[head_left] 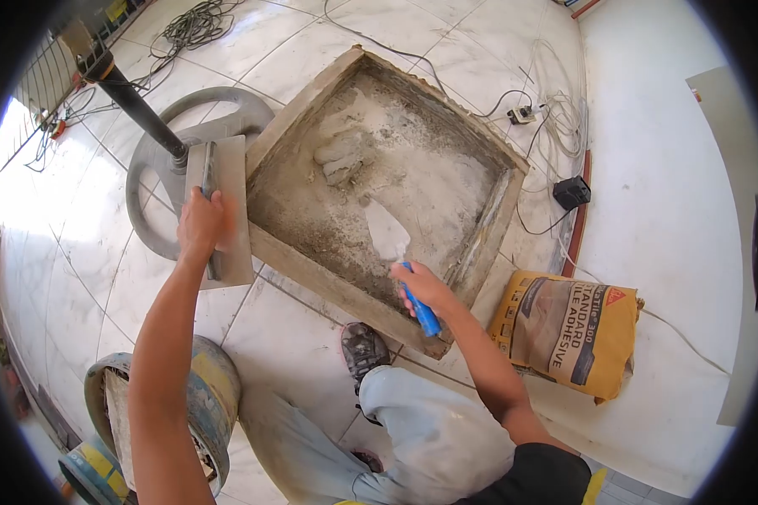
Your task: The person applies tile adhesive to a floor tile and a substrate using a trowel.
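Observation:
My left hand [200, 222] is wrapped round the handle of a flat rectangular trowel [234, 210], which is held beside the left edge of a square wooden mixing box [312, 273]. In my right hand [421, 284] is the blue handle of a pointed trowel [386, 231], its blade over the grey powder in the box. Grey mortar powder [429, 189] covers much of the box floor, and a wet-looking lump of mortar [344, 157] sits near the upper middle, beyond the blade's tip.
A round metal base with a pole [143, 105] stands left of the box. Dirty buckets [215, 387] are at lower left, a tile adhesive bag [568, 332] at right. Cables [195, 29], a black adapter [571, 194] and a socket [522, 114] lie on the tiled floor.

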`<action>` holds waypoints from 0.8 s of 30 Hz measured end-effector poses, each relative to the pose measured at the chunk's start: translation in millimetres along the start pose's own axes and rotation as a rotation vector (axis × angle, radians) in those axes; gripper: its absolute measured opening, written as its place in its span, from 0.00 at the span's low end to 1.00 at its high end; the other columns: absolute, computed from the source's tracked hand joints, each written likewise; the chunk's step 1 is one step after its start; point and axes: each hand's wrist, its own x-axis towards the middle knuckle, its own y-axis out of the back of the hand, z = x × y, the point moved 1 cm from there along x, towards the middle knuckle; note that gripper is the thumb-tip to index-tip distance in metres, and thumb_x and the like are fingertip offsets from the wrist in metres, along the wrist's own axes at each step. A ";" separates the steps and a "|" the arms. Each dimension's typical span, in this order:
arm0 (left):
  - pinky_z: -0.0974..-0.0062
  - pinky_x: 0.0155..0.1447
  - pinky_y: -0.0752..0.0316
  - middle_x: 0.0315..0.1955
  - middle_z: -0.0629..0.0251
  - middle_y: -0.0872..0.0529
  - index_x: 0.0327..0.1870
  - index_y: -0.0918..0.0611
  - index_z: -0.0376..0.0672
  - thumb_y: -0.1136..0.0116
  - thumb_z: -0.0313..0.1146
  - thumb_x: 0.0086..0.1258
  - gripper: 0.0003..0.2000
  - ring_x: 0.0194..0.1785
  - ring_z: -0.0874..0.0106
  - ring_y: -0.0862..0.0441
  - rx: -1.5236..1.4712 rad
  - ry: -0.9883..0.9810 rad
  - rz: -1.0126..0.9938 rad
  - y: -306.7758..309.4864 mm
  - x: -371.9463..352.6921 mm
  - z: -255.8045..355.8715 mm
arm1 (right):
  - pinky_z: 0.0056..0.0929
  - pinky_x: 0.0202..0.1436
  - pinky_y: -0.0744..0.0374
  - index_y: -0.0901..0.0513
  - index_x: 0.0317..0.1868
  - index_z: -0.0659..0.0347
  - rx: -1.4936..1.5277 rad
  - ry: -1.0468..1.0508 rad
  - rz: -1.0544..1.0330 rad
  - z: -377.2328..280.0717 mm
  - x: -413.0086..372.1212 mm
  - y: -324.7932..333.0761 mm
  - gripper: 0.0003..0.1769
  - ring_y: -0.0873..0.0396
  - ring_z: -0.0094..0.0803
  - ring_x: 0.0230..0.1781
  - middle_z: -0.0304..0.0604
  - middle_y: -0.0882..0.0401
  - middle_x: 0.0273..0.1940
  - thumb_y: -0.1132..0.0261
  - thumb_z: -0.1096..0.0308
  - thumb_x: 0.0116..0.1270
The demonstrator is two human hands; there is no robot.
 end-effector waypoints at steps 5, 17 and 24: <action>0.50 0.58 0.25 0.48 0.45 0.15 0.58 0.26 0.42 0.49 0.49 0.73 0.22 0.55 0.46 0.19 0.018 -0.034 -0.002 0.5 -1.6 -3.7 | 0.26 0.11 0.30 0.28 0.43 0.61 0.265 -0.119 -0.272 -19.9 38.5 12.5 0.26 0.33 0.22 0.11 0.33 0.33 0.20 0.44 0.42 0.73; 0.50 0.57 0.26 0.49 0.44 0.16 0.61 0.26 0.43 0.49 0.49 0.74 0.23 0.55 0.45 0.19 0.043 -0.046 -0.058 2.7 4.7 0.5 | 0.29 0.10 0.29 0.28 0.41 0.62 0.131 -0.033 -0.158 0.5 17.4 8.3 0.26 0.31 0.24 0.10 0.34 0.31 0.18 0.45 0.42 0.74; 0.50 0.58 0.25 0.49 0.45 0.16 0.61 0.26 0.43 0.49 0.49 0.73 0.23 0.56 0.47 0.19 0.063 -0.062 -0.065 3.2 5.1 -0.5 | 0.25 0.13 0.28 0.28 0.46 0.60 0.333 0.015 -0.233 -36.9 69.8 -21.6 0.25 0.32 0.21 0.13 0.34 0.30 0.22 0.44 0.42 0.74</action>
